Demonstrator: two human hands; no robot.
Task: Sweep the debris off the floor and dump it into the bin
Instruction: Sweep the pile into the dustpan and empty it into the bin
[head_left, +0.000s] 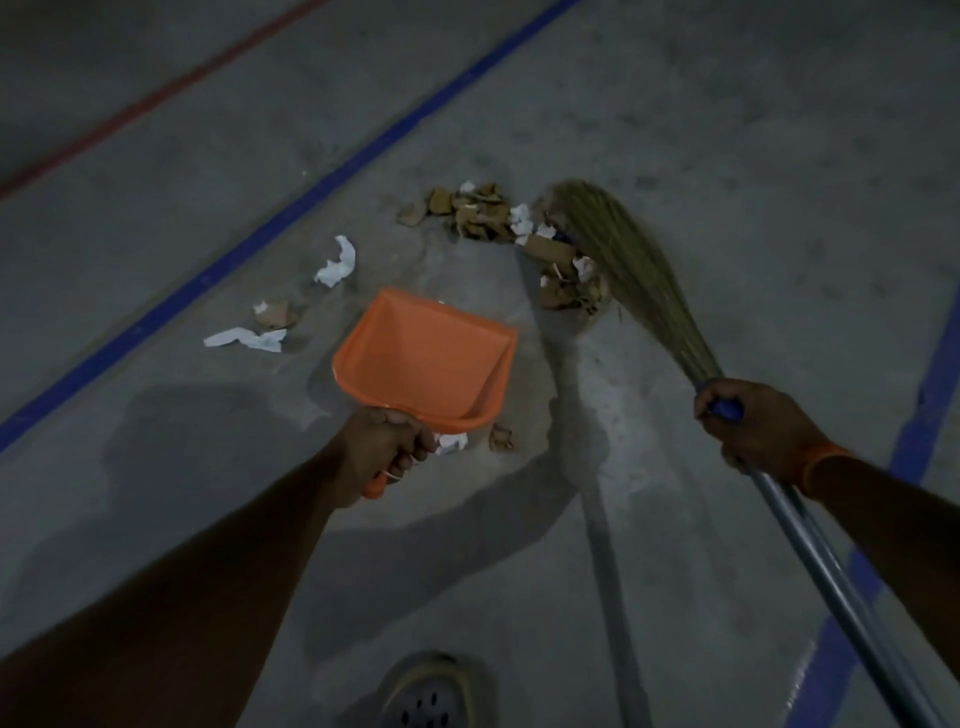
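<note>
Your left hand (387, 441) curls its fingers around the handle of an orange dustpan (426, 358), mouth facing the litter, while your right hand (748, 423) grips the grass broom (628, 275) where bristles meet the metal pole. The bristle tips touch a heap of torn cardboard and crumpled paper (498, 218) on the grey concrete floor (156, 218), just beyond the pan; white paper scraps (337, 262) lie left of it beside a blue painted line (249, 244).

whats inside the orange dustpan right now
Nothing shows inside the dustpan: its visible orange tray looks bare. The debris pile lies on the floor beyond it, beside the broom. The floor under the pan is hidden.
</note>
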